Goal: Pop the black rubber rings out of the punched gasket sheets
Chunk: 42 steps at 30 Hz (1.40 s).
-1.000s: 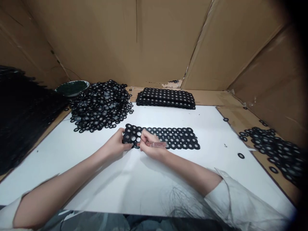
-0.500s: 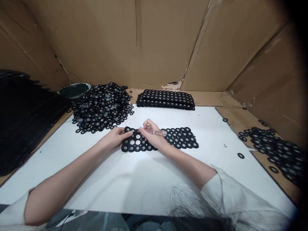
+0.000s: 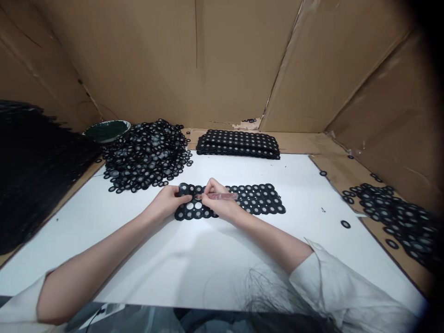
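While the left hand (image 3: 168, 201) pinches the left end of a black ringed mat (image 3: 263, 196), its thumb lies over the top, pointing right, and its other fingers are partly hidden at the edge. The mat lies flat on a white board (image 3: 156, 273), in front of the person and lengthwise from left to right, made up of joined rings with pale centres; two centres near the thumb show brighter and whiter than the rest. The right hand (image 3: 220, 200) is over the left half of the mat, its fingers clamped on a clear reddish tool (image 3: 222, 196) with lettering along its side. The tool lies nearly level, its tip pointing left over the mat, just beside the left thumb; whether the tip touches a ring, I cannot tell. Beyond the mat, near the cardboard wall (image 3: 145, 60), a stack of similar mats (image 3: 239, 143) sits at the back edge of the board. To its left is a heap of loose rings (image 3: 149, 157), with a pale-rimmed dish (image 3: 127, 132) holding something dark green just behind. A large black mass (image 3: 34, 180) fills the far left. On the right, more rings (image 3: 398, 217) spread over cardboard, and a single ring (image 3: 341, 224) lies apart on the board.
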Each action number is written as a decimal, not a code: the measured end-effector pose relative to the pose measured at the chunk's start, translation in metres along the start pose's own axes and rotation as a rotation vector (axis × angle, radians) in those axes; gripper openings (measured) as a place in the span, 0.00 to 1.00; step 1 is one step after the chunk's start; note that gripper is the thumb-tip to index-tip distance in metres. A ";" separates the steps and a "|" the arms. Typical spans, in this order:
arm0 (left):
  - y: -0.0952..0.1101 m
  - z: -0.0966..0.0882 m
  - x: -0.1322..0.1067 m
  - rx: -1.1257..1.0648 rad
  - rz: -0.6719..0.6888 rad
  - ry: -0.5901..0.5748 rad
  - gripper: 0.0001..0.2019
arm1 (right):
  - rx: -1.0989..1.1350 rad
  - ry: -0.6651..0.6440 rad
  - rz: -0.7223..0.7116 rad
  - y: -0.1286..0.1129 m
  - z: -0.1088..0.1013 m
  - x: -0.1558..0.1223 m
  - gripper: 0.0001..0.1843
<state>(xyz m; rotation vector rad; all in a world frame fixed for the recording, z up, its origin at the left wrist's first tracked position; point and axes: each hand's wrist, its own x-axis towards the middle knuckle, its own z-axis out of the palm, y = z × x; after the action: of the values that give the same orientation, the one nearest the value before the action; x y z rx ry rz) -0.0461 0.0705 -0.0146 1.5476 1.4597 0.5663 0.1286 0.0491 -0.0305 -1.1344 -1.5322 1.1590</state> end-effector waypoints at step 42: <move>0.004 0.000 0.000 0.096 0.036 0.038 0.15 | 0.149 0.058 0.029 0.005 0.006 0.005 0.05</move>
<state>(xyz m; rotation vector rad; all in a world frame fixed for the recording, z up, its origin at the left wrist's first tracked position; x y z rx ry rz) -0.0444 0.0713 -0.0112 1.6487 1.5100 0.5561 0.1225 0.0537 -0.0359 -1.0837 -1.3664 1.2279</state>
